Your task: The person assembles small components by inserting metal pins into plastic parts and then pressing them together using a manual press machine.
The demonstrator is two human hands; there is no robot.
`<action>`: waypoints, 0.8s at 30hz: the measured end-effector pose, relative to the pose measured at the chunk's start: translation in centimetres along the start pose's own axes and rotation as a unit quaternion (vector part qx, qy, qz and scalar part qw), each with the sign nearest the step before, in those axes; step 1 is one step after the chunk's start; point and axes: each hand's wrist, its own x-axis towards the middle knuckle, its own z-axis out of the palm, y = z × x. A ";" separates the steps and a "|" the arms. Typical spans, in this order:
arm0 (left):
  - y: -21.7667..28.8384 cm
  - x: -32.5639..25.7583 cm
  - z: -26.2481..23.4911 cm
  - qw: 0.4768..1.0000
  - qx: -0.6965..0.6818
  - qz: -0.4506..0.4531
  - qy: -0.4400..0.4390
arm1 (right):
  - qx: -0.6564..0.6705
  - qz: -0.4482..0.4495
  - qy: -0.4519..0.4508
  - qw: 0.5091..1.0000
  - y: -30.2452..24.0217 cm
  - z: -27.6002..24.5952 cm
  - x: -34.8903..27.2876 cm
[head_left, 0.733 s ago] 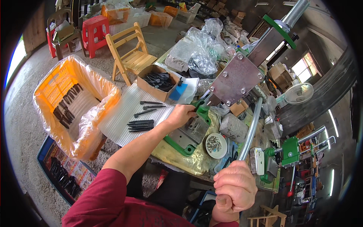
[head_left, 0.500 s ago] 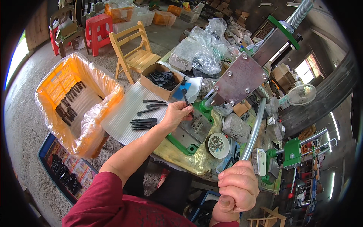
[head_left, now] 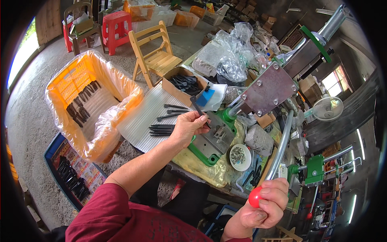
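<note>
My left hand (head_left: 188,128) pinches a slim black plastic piece (head_left: 196,105) with a wider flat end, held tilted over the near left side of a hand press's steel base plate (head_left: 205,141). My right hand (head_left: 269,207) is closed around the end of the press lever (head_left: 283,141), and its red ball knob (head_left: 255,197) shows beside the fingers. Above the base stands the press head with a bolted steel plate (head_left: 269,88). Left of my left hand, several similar black pieces (head_left: 162,130) lie on white foam sheet (head_left: 139,121).
A cardboard box (head_left: 177,92) of black pieces stands behind the foam. A white bowl (head_left: 240,157) of small metal parts sits right of the base. At left are a plastic-lined orange crate (head_left: 72,68) and a blue tray (head_left: 52,151). Beyond stands a wooden folding chair (head_left: 161,60).
My right hand has shifted on the lever end, so the red knob now shows. My left hand still holds the black piece, now tilted more. The whole view has shifted slightly.
</note>
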 end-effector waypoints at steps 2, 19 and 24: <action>0.1 -0.4 -0.1 1.000 0.009 0.010 -0.003 | 0.000 -0.007 0.017 1.000 0.2 -0.2 -0.4; 5.3 -1.2 -9.4 0.706 0.685 0.177 0.003 | 0.044 0.085 0.166 0.981 1.2 -0.3 -5.6; 4.7 -2.3 -10.7 0.607 0.789 0.082 -0.054 | 0.042 0.135 0.157 0.977 1.4 -0.4 -7.5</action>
